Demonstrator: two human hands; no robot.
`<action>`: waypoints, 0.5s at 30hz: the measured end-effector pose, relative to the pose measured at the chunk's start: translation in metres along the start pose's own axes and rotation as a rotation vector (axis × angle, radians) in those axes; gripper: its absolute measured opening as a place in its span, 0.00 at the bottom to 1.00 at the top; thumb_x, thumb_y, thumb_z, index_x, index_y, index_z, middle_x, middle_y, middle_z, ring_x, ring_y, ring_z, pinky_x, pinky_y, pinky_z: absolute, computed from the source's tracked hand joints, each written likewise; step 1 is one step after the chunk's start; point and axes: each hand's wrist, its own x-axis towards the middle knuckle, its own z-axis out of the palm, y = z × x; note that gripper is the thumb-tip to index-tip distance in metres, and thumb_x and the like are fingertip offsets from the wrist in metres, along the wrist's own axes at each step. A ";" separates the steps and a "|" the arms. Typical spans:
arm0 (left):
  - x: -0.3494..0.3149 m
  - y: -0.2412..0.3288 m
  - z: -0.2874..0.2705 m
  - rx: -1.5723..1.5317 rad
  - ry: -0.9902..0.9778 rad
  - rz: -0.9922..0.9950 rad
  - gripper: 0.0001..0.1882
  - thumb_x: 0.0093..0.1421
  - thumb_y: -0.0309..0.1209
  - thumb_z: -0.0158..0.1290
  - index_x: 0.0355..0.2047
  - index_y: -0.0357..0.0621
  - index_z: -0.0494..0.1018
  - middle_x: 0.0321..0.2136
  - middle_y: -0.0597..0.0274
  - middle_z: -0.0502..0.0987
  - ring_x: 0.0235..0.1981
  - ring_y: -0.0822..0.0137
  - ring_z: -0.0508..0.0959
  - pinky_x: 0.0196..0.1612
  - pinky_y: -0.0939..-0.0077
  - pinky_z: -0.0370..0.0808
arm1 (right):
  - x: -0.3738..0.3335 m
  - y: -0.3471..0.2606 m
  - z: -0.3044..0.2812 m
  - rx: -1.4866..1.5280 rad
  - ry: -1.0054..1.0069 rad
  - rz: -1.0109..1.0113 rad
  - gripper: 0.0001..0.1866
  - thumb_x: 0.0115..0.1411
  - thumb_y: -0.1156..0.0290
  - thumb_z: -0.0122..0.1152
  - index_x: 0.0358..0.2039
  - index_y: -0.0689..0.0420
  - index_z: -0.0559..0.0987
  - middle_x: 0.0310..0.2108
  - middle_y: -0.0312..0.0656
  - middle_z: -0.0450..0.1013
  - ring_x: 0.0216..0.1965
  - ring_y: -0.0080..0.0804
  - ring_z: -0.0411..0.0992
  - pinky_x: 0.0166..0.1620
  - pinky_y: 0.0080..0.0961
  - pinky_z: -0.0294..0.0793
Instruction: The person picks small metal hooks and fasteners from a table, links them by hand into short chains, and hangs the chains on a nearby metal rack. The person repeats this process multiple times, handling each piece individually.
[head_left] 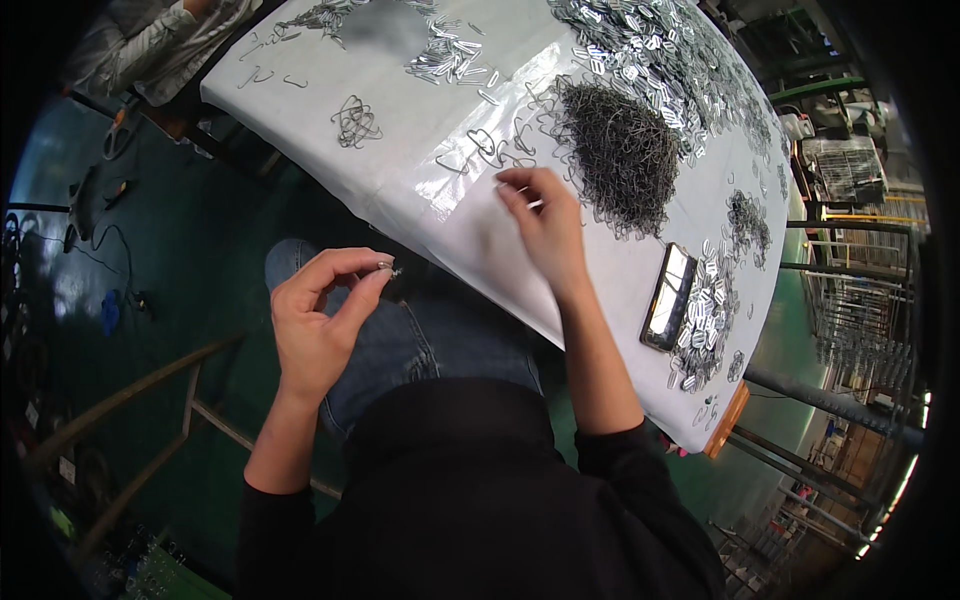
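Note:
My left hand (pixel 318 310) is raised over my lap, left of the table edge. Its thumb and forefinger pinch a small shiny metal piece (pixel 387 267), mostly covered by the fingertips. My right hand (pixel 545 220) is above the white table, thumb and forefinger tips brought together. Whatever they may hold is too small to make out. Just beyond its fingertips lie several loose bent wire hooks (pixel 487 150). To the right of that hand rises a dense heap of dark wire hooks (pixel 620 150).
The white-covered table (pixel 400 185) also bears flat metal buckles (pixel 650 50), a buckle pile (pixel 708 315), a phone (pixel 668 297) and a small hook cluster (pixel 355 122). Another person's sleeve (pixel 145 50) shows at the far left. A metal frame (pixel 190 400) stands at lower left.

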 end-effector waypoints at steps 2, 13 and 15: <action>0.000 0.000 0.000 0.023 0.006 -0.011 0.07 0.53 0.18 0.57 0.34 0.36 0.78 0.32 0.62 0.80 0.27 0.78 0.74 0.32 0.86 0.70 | 0.042 0.024 -0.015 -0.219 0.040 0.172 0.10 0.56 0.68 0.62 0.36 0.59 0.82 0.34 0.46 0.78 0.33 0.39 0.77 0.38 0.31 0.73; 0.000 -0.003 0.006 0.029 0.031 0.027 0.07 0.53 0.19 0.58 0.33 0.38 0.78 0.30 0.63 0.80 0.24 0.77 0.74 0.29 0.85 0.70 | 0.130 0.055 -0.007 -0.527 -0.215 0.373 0.16 0.50 0.59 0.61 0.32 0.60 0.83 0.35 0.49 0.79 0.37 0.42 0.78 0.41 0.35 0.75; 0.000 -0.004 0.006 0.004 0.047 0.026 0.07 0.53 0.19 0.58 0.33 0.39 0.79 0.29 0.63 0.80 0.24 0.78 0.74 0.28 0.85 0.70 | 0.122 0.058 -0.018 -0.326 -0.230 0.280 0.13 0.56 0.64 0.59 0.31 0.63 0.79 0.30 0.45 0.77 0.29 0.31 0.75 0.35 0.29 0.73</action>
